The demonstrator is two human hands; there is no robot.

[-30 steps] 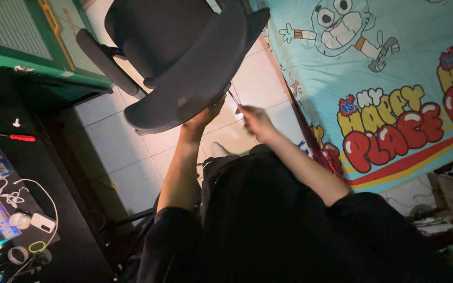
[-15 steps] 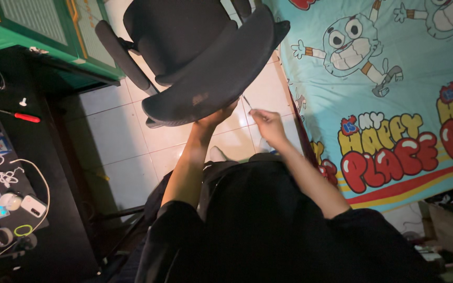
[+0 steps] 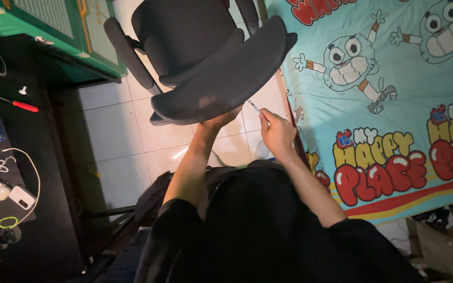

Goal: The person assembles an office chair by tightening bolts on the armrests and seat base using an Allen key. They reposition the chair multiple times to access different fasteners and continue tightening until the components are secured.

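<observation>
A black office chair (image 3: 211,68) with a mesh seat and armrests stands on the tiled floor in front of me. My left hand (image 3: 220,119) reaches up to the near edge of the seat and grips it, with the fingers hidden under the rim. Just to its right, my right hand (image 3: 276,131) is closed on a thin metal tool (image 3: 255,107). The tool's tip points up-left toward the underside of the seat edge. Both forearms stretch out from my black sleeves.
A black desk (image 3: 43,157) at the left carries a red-handled screwdriver (image 3: 24,106), white cables and small devices. A green cabinet (image 3: 53,31) is at the top left. A turquoise cartoon bedsheet (image 3: 394,131) fills the right. White floor tiles (image 3: 116,136) lie between.
The view has shifted, so the chair and both hands sit lower and more central. Both hands have stayed at the seat's near edge, the right one still holding the thin tool.
</observation>
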